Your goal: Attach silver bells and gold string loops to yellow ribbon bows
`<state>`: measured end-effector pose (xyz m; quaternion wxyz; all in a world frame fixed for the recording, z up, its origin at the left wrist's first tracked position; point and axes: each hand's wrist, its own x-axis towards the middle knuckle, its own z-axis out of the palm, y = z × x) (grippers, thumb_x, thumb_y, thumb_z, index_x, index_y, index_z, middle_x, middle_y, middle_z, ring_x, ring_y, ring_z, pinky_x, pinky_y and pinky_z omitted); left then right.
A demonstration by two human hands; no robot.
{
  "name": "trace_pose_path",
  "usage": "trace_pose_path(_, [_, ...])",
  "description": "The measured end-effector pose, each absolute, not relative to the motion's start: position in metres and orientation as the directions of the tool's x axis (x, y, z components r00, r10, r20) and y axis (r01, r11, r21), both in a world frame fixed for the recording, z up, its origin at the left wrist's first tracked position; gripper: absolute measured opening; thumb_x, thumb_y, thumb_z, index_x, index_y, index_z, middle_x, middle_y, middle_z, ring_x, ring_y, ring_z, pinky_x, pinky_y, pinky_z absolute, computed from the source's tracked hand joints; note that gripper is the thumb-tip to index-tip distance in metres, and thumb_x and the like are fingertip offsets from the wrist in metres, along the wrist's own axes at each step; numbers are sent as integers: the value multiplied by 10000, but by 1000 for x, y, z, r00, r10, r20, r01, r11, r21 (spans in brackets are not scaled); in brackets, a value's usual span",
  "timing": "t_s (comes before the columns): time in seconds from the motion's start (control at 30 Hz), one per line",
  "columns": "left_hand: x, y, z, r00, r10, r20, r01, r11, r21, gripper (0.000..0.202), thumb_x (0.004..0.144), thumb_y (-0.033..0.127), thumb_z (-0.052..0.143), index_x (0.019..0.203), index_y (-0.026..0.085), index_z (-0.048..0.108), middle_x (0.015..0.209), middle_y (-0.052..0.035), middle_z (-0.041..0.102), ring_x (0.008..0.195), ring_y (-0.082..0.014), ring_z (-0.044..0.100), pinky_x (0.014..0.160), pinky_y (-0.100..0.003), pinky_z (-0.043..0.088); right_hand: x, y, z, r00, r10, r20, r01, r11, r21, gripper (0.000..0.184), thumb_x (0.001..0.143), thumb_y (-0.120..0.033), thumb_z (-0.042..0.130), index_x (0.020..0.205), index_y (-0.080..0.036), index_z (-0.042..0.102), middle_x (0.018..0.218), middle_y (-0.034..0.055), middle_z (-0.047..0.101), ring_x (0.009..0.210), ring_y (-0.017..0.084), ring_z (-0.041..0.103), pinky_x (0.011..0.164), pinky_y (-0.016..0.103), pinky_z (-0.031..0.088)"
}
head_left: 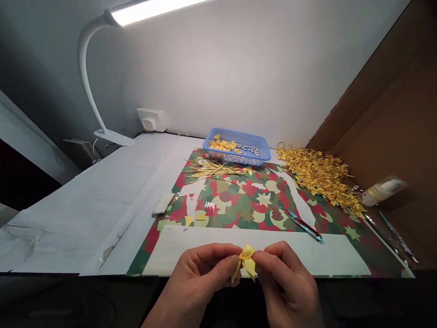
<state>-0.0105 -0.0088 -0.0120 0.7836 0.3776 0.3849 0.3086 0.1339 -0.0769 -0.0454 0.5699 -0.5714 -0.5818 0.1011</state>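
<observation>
A small yellow ribbon bow (246,260) is pinched between both my hands at the near table edge. My left hand (201,275) grips its left side with thumb and fingers closed. My right hand (285,280) pinches its right side, fingers curled. The bow's tails hang down between my thumbs. Beneath them lies a white paper strip (327,257) on a red, green and cream patterned sheet (239,200).
A blue basket (237,146) with yellow bows and silver beads sits at the back. A heap of gold bows (321,175) lies right. Snips (302,224), gold wires (211,171), a small bottle (382,190), a white lamp (89,73) and a cardboard wall (392,114) surround the sheet.
</observation>
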Motion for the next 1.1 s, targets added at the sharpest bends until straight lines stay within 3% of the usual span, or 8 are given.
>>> trace_pose_path(0.33, [-11,-9,-16,595,708,-381,-192,586,788,166,817,295,780,936,189,827,713,-11,695,655,-111,542,634,-203,458,136,-77,-63,319,875,364,282,279,-918,197,949,-222,564,927,-276,752,742,0,507,624,132,509,532,252,375])
trace_pose_path(0.73, [-4,-11,-6,595,707,-382,-145,562,814,198,812,317,749,778,127,793,665,-11,611,641,-123,475,615,-214,413,142,-80,-66,301,877,374,254,305,-918,245,928,-156,584,988,-326,749,781,-15,506,652,120,519,561,237,391])
trace_pose_path(1.1, [-8,-12,-13,588,690,-421,-153,606,781,249,759,367,810,825,127,793,704,-27,667,645,-115,516,616,-210,426,139,-79,-68,306,875,375,250,306,-918,262,911,-123,600,954,-332,751,760,-35,506,648,108,509,571,226,390])
